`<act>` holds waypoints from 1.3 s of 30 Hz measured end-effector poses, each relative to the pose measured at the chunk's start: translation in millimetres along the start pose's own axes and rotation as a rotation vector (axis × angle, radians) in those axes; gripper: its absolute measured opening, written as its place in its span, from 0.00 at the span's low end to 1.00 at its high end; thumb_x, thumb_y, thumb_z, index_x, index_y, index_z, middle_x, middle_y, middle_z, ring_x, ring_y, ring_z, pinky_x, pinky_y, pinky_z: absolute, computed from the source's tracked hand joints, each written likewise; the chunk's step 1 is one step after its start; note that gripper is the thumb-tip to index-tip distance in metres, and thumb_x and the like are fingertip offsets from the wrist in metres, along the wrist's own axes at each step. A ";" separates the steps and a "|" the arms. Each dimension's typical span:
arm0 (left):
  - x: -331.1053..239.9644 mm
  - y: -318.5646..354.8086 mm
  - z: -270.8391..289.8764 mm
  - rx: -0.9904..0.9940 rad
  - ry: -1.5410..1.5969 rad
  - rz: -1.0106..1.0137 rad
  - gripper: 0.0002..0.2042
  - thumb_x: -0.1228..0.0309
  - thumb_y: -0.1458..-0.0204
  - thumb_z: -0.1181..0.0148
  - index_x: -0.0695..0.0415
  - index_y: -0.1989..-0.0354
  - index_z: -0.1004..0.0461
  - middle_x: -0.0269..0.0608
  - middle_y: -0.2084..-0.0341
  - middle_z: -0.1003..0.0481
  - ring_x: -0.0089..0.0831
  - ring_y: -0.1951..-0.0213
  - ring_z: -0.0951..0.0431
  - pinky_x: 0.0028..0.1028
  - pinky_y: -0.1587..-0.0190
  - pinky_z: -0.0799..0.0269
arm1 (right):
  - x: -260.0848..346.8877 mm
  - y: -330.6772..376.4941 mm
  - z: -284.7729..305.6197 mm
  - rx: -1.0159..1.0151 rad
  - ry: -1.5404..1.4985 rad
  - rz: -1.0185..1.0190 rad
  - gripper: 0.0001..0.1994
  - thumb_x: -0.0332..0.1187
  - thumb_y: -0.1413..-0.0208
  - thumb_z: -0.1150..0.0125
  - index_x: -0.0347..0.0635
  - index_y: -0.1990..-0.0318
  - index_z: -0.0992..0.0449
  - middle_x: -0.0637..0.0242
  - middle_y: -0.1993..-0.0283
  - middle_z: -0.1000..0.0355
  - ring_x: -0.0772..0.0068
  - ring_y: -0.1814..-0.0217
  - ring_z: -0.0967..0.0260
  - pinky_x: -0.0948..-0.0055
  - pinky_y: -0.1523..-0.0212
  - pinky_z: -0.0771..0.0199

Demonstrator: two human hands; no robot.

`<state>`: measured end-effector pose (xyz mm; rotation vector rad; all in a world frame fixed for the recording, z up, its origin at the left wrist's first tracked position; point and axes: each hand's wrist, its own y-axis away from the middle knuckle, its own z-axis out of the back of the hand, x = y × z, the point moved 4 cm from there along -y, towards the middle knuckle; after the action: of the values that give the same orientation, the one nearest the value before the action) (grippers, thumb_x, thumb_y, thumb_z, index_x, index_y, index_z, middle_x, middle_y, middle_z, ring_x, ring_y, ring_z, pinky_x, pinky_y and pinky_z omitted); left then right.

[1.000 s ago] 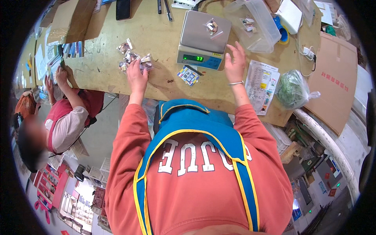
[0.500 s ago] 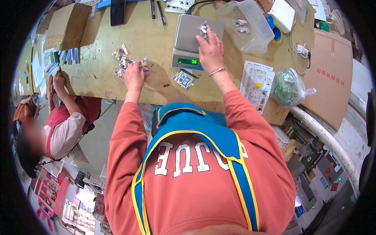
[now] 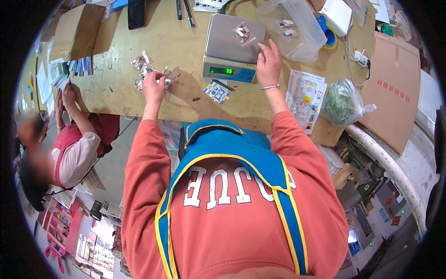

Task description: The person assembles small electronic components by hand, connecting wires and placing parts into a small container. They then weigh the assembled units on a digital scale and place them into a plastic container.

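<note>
The left hand (image 3: pixel 154 86) bends its fingers down onto a cluster of small clear zip bags (image 3: pixel 143 69) filled with little light and dark pieces; whether it pinches one cannot be told. The right hand (image 3: pixel 269 65) is spread, its fingers loosely parted at the right edge of a digital scale (image 3: pixel 227 46); whether a fingertip touches the metal plate is unclear.

Between the hands and slightly forward, the scale carries one filled zip bag (image 3: pixel 241 32) on its plate, and its green display is lit. Nearer the person, between the hands, a colourful printed card (image 3: pixel 217 91) lies on the tabletop (image 3: pixel 116 83).

Just beyond the right hand stands a clear plastic bin (image 3: pixel 304 44) with another small bag (image 3: pixel 287 28) inside, and a blue tape roll (image 3: pixel 329 37) sits to its right. Right of the right wrist are printed sheets (image 3: pixel 302 100), then a knotted clear bag of something green (image 3: pixel 343 102). Well forward of the left hand lie a black smartphone (image 3: pixel 136 14) and two pens (image 3: pixel 189 14); farther left is a cardboard box (image 3: pixel 76 35).
</note>
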<state>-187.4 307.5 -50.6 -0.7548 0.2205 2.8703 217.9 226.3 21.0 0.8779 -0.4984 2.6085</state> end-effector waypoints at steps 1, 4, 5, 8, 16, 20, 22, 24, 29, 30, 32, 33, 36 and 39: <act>-0.4 0.7 1.2 -0.028 0.200 0.071 0.06 0.74 0.47 0.34 0.61 0.63 0.21 0.46 0.62 0.19 0.40 0.61 0.17 0.36 0.58 0.22 | -0.9 0.8 0.2 -0.002 -0.011 -0.017 0.16 0.26 0.45 0.41 0.45 0.49 0.19 0.51 0.35 0.31 0.49 0.34 0.35 0.57 0.32 0.38; -5.8 6.3 5.3 0.004 0.588 0.323 0.05 0.75 0.40 0.38 0.62 0.59 0.25 0.43 0.60 0.20 0.32 0.56 0.17 0.29 0.56 0.19 | -1.0 0.3 -1.7 -0.011 -0.040 -0.022 0.15 0.26 0.46 0.39 0.45 0.50 0.19 0.52 0.36 0.30 0.50 0.34 0.35 0.57 0.33 0.38; -10.7 10.0 9.3 0.004 0.808 0.380 0.05 0.75 0.40 0.38 0.62 0.60 0.26 0.42 0.60 0.20 0.32 0.57 0.17 0.30 0.57 0.19 | -1.0 -0.4 -2.8 -0.011 -0.042 -0.023 0.15 0.27 0.46 0.39 0.45 0.50 0.19 0.52 0.36 0.30 0.50 0.34 0.35 0.57 0.33 0.38; -35.1 23.7 15.9 0.072 1.271 0.564 0.06 0.77 0.41 0.37 0.58 0.60 0.29 0.39 0.62 0.21 0.31 0.58 0.17 0.33 0.59 0.18 | 1.8 -6.0 -8.2 -0.007 -0.043 -0.012 0.15 0.28 0.48 0.36 0.45 0.51 0.20 0.52 0.36 0.29 0.50 0.34 0.34 0.56 0.33 0.39; -97.8 31.9 27.8 0.022 1.398 0.691 0.21 0.76 0.44 0.33 0.63 0.43 0.33 0.45 0.56 0.20 0.34 0.58 0.17 0.32 0.59 0.19 | 24.6 -38.5 -23.3 0.020 0.129 0.014 0.21 0.37 0.52 0.30 0.49 0.48 0.21 0.59 0.37 0.28 0.52 0.36 0.33 0.56 0.35 0.37; -134.3 15.0 18.8 0.210 1.298 0.652 0.24 0.75 0.43 0.34 0.65 0.40 0.34 0.46 0.55 0.20 0.33 0.55 0.17 0.29 0.58 0.19 | 38.2 -49.0 -36.2 0.086 0.241 0.015 0.21 0.40 0.54 0.28 0.52 0.50 0.23 0.63 0.46 0.26 0.55 0.41 0.31 0.53 0.42 0.33; -154.7 4.7 11.3 0.268 1.290 0.610 0.22 0.75 0.43 0.34 0.65 0.41 0.32 0.45 0.55 0.20 0.33 0.55 0.17 0.30 0.56 0.19 | 37.5 -49.5 -40.8 0.120 0.322 0.005 0.20 0.39 0.54 0.28 0.52 0.52 0.23 0.64 0.49 0.26 0.56 0.43 0.31 0.53 0.44 0.33; -173.4 -8.6 2.4 0.324 1.262 0.567 0.21 0.75 0.43 0.34 0.64 0.42 0.32 0.44 0.55 0.20 0.32 0.55 0.18 0.30 0.56 0.20 | 30.8 -46.5 -41.4 0.133 0.325 -0.019 0.19 0.37 0.55 0.29 0.53 0.53 0.23 0.65 0.50 0.26 0.56 0.44 0.31 0.53 0.45 0.33; -208.0 -31.7 -13.7 0.402 1.177 0.518 0.19 0.76 0.42 0.36 0.62 0.43 0.30 0.41 0.55 0.20 0.29 0.56 0.18 0.29 0.58 0.21 | -1.6 -31.1 -34.2 0.102 0.169 -0.173 0.12 0.33 0.56 0.33 0.51 0.62 0.22 0.63 0.59 0.24 0.53 0.49 0.29 0.52 0.49 0.33; -212.5 -34.6 -16.2 0.419 1.165 0.520 0.19 0.76 0.42 0.36 0.60 0.43 0.30 0.40 0.56 0.20 0.28 0.56 0.19 0.29 0.58 0.21 | -9.8 -29.6 -28.4 0.036 0.097 -0.184 0.08 0.30 0.56 0.33 0.46 0.66 0.22 0.62 0.63 0.24 0.57 0.59 0.25 0.55 0.56 0.28; -220.6 -40.7 -21.4 0.426 1.140 0.525 0.18 0.76 0.42 0.37 0.60 0.43 0.29 0.40 0.55 0.20 0.29 0.56 0.19 0.30 0.58 0.21 | -32.2 -25.2 -19.7 -0.099 -0.192 -0.371 0.07 0.28 0.54 0.32 0.42 0.67 0.23 0.62 0.65 0.23 0.62 0.65 0.25 0.59 0.63 0.27; -224.4 -43.6 -24.6 0.429 1.131 0.525 0.18 0.76 0.42 0.37 0.59 0.43 0.29 0.40 0.55 0.21 0.29 0.56 0.19 0.31 0.58 0.20 | -43.7 -22.2 -15.8 -0.165 -0.337 -0.476 0.06 0.27 0.54 0.32 0.40 0.68 0.23 0.62 0.65 0.23 0.65 0.68 0.25 0.61 0.66 0.26; -234.8 -53.5 -37.1 0.436 1.142 0.526 0.18 0.78 0.41 0.39 0.60 0.42 0.30 0.40 0.52 0.22 0.29 0.54 0.20 0.32 0.56 0.19 | -76.3 -5.7 -6.8 -0.248 -0.907 -0.871 0.06 0.23 0.46 0.35 0.39 0.62 0.25 0.64 0.64 0.23 0.68 0.70 0.25 0.65 0.71 0.27; -246.2 -66.2 -51.6 0.441 1.147 0.441 0.19 0.80 0.41 0.41 0.60 0.40 0.31 0.42 0.51 0.23 0.30 0.53 0.21 0.33 0.56 0.19 | -90.9 13.4 -0.4 -0.269 -1.194 -1.115 0.08 0.24 0.41 0.40 0.43 0.55 0.28 0.65 0.61 0.24 0.67 0.65 0.26 0.64 0.69 0.28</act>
<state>61.4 332.6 20.9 -2.3209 1.1981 2.1463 280.1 196.0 -39.3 1.8341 -0.3996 0.8437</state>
